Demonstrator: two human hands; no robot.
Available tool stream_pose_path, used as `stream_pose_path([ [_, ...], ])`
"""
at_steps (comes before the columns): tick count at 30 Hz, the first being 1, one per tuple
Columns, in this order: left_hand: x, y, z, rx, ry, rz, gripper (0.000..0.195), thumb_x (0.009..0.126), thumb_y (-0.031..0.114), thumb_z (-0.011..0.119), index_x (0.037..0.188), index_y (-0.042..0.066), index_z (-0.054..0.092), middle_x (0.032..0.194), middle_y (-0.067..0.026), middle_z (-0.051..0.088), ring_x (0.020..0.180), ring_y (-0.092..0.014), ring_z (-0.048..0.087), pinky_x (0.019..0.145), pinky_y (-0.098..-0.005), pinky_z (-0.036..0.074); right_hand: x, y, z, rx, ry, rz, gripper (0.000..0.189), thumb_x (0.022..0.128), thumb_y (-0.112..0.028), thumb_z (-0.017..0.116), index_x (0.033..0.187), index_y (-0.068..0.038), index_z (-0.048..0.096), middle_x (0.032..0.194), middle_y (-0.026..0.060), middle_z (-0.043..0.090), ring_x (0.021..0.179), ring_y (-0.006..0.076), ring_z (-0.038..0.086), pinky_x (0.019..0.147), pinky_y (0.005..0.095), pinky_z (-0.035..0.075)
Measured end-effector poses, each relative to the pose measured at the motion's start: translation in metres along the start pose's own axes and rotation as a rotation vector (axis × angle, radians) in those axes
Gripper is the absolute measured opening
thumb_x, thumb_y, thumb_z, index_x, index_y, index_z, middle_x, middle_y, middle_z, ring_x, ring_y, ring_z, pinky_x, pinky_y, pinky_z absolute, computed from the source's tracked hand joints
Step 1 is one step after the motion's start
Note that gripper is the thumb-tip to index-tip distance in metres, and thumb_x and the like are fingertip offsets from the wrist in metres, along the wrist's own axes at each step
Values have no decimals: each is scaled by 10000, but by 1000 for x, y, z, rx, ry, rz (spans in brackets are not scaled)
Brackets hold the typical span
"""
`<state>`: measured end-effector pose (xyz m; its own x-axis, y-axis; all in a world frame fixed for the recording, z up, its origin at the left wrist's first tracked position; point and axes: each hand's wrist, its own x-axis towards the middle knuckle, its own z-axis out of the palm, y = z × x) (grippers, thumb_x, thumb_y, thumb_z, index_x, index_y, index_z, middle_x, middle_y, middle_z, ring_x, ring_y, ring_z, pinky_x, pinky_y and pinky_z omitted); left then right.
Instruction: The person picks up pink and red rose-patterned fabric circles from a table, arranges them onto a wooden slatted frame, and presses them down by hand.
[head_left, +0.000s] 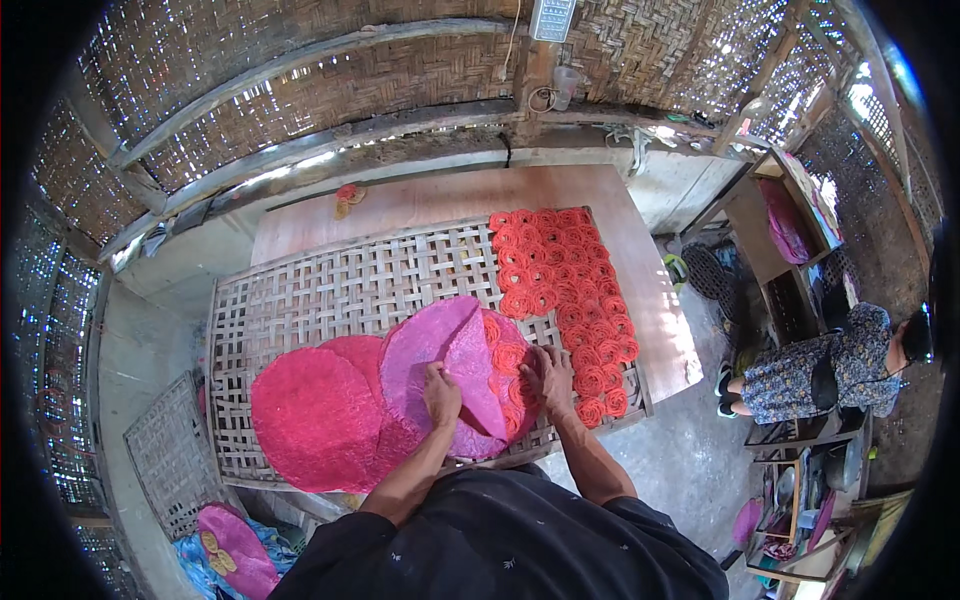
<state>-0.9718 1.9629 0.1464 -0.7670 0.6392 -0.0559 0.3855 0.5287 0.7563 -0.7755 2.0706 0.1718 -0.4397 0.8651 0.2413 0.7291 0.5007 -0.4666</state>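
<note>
My left hand (442, 394) pinches the folded-back edge of a pink-purple round sheet (420, 360). Under that fold, another pink round surface bears several red-orange coiled noodle-like rounds (510, 358). Bent over the right edge of these rounds are the fingers of my right hand (551, 379); whether they grip one is hidden. All this rests on a woven bamboo rack (337, 292). Many more red-orange coils (555, 255) lie in rows across the rack's right end. To the left, bright pink-red round sheets (315, 420) overlap each other.
A wooden tabletop (652, 300) supports the rack, with a few small coils (349, 196) at its back. Another person (817, 375) stands at right beside cluttered shelves (810, 480). A second woven rack (172, 454) leans at lower left, near a pink round sheet (236, 544) bearing yellow coils.
</note>
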Motion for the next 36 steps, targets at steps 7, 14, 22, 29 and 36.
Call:
stream_pose_path([
  [7,16,-23,-44,-1,43,257,202,889,137,564,1044,9,539,947,-206,628,863,-388,615,724,-460,478,-2,4,3,-2,-14,-4,489,811,-365,652,1202,-88,555,1171,116,536,1097,346,458,939,457,390],
  [14,33,9,-42,-116,-9,214,229,851,212,633,968,19,595,867,-189,650,780,-359,639,696,-441,490,2,2,-1,-37,-32,-43,362,875,-272,580,1207,-129,564,1173,104,545,1058,345,476,916,450,406],
  [22,41,15,-17,50,-82,88,240,870,273,603,947,46,587,833,-170,661,771,-378,636,683,-476,473,21,-33,-15,51,78,-100,325,829,-209,606,1129,-83,607,1145,113,573,1051,325,517,934,438,403],
  [29,24,19,1,98,-21,120,183,901,254,545,959,81,532,804,-176,650,743,-401,624,647,-515,465,-10,-53,8,5,-179,-486,366,741,-198,584,1096,-121,628,1127,91,574,1089,280,497,923,410,382],
  [36,30,3,-10,212,22,97,165,904,245,541,959,90,522,771,-170,646,720,-398,626,620,-519,467,-20,-28,13,-115,-35,-218,307,678,-170,612,980,-133,657,1025,46,596,1008,274,518,884,424,384],
])
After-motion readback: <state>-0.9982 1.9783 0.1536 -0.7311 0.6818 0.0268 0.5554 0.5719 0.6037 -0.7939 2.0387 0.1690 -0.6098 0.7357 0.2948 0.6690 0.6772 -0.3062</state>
